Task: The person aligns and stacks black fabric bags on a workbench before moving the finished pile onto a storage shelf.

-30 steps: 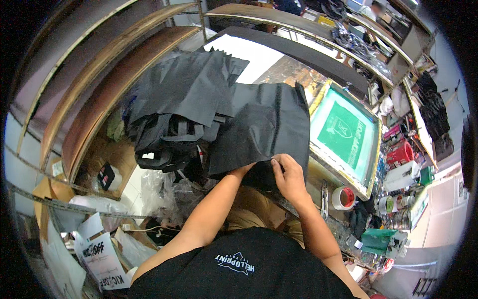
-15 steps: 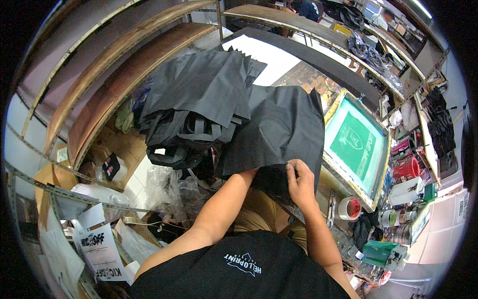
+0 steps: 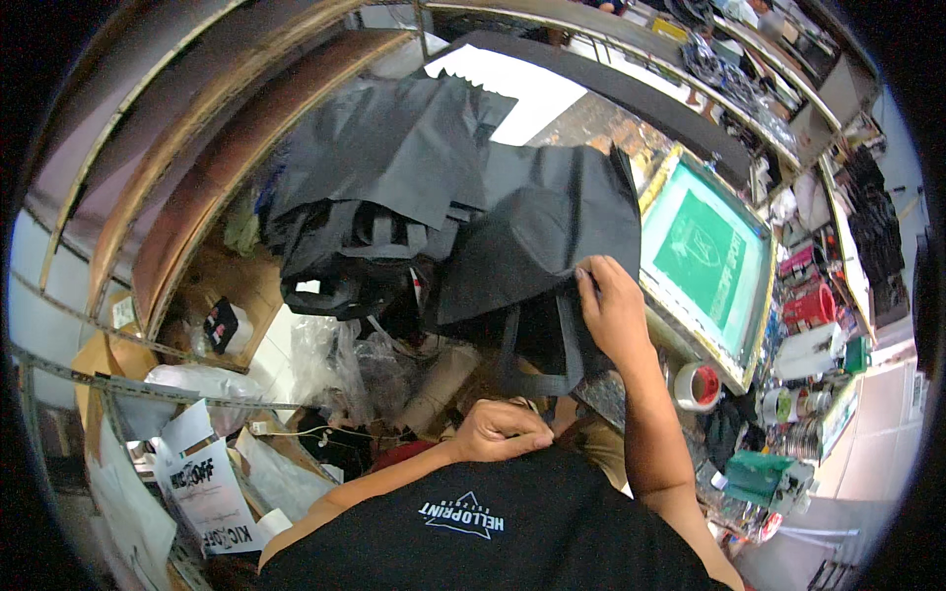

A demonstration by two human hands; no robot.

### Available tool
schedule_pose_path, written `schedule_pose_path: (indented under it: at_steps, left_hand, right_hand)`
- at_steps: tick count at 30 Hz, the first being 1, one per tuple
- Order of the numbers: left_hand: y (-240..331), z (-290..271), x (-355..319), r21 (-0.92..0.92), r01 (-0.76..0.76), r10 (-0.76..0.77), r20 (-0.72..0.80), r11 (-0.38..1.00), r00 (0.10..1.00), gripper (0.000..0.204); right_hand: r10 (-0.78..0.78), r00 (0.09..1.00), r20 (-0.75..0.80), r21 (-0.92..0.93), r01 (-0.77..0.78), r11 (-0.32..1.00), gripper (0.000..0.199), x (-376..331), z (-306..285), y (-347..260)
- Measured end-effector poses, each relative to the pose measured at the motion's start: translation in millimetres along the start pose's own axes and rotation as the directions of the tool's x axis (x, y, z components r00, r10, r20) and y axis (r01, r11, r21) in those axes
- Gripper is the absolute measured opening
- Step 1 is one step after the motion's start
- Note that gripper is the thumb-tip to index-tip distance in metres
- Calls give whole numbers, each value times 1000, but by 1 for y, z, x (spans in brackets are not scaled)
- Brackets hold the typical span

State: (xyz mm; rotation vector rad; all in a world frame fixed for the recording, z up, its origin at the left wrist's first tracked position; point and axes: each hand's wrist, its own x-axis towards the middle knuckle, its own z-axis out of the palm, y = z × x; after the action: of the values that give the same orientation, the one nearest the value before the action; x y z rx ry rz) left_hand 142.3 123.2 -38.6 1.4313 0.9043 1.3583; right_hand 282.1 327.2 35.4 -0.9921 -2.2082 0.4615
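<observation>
Fingers of the right hand [image 3: 613, 313] pinch the black bag [image 3: 542, 236] lying on the bench beside the green printing screen [image 3: 705, 251], while the left hand [image 3: 498, 431] curls empty near the chest; a one-sided tug could skew it.

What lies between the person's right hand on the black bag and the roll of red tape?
In the head view, the right hand rests on the black bag; only the wooden corner of the green screen frame separates it from the tape roll.
</observation>
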Motion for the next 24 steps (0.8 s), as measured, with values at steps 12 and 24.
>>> schedule_pose_path:
  at_steps: [12, 24]
  left_hand:
    - [9, -18, -1, -122, 415, -273, 584, 901, 764, 70]
    - [-56, -136, -13, -95, 614, -441, -781, 784, 442, 63]
  right_hand:
    - [-154, 907, 391, -103, 209, 972, 34, -56, 13, 22]
    - [-125, 904, 409, -351, 282, 893, 69, -103, 42, 6]
